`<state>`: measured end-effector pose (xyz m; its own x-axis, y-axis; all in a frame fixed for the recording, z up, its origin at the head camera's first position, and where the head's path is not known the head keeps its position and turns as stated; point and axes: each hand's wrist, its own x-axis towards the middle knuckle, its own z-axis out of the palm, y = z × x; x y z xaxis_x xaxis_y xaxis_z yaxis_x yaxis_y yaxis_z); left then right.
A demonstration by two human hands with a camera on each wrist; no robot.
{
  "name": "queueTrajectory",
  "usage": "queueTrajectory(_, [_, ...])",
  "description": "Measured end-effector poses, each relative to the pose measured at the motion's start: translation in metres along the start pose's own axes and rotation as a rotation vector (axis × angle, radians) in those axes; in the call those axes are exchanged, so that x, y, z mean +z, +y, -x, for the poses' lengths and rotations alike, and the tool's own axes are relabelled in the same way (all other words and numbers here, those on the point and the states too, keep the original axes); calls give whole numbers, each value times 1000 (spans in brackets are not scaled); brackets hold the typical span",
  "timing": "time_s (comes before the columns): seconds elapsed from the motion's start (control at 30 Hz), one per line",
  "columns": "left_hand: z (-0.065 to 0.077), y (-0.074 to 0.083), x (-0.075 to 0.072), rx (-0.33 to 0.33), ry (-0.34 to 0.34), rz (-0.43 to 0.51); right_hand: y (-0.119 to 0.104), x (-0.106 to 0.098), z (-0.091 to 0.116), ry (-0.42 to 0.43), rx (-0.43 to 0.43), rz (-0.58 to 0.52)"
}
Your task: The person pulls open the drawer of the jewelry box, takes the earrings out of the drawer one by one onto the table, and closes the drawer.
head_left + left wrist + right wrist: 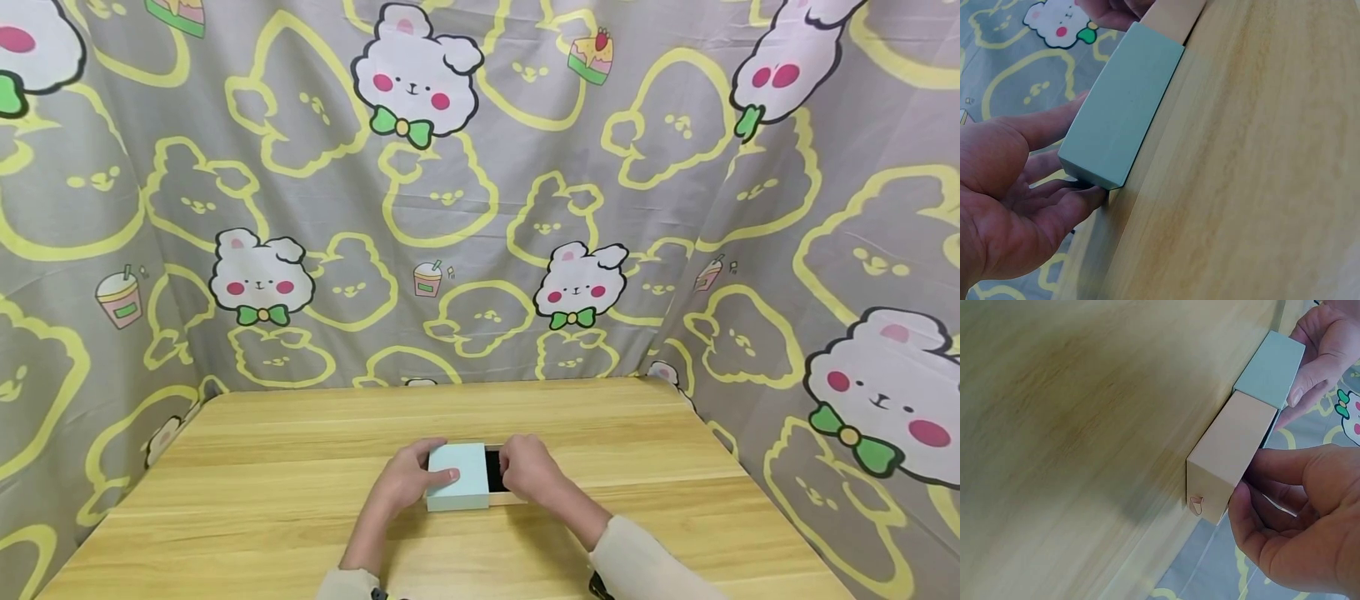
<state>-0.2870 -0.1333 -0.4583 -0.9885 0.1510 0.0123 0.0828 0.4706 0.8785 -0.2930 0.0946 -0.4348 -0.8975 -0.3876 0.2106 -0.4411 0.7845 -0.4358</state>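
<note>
A drawer-style gift box lies on the wooden table, made of a mint-green sleeve [467, 460] and a peach drawer [1229, 437]. The drawer sticks out of the sleeve's right side, and a strip of its black interior [493, 475] shows from above. My left hand [405, 479] grips the sleeve at its left end, thumb on top and fingers around the far corner. At the drawer's outer end, my right hand [531, 471] pinches the upper edge with curled fingers, covering part of the opening. A small ribbon loop [1196, 505] hangs on the drawer's end face.
The wooden table [300, 442] spreads out around the box on every side. Behind it and at both sides hangs a grey curtain [487, 275] printed with cartoon bunnies and yellow outlines.
</note>
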Motion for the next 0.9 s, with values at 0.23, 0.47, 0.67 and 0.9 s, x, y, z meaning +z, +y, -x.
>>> queueTrajectory(0.23, [0, -1, 0, -5, -2, 6, -2, 1, 0, -6, 11, -13])
queueTrajectory(0.47, [-1, -1, 0, -10, -3, 14, -3, 0, 0, -13, 11, -8])
queueTrajectory(0.67, [-1, -1, 0, -8, -3, 10, -2, 2, 0, -9, -3, -8])
queueTrajectory(0.9, [-1, -1, 0, -10, -2, -2, -2, 2, 0, -11, 21, -37])
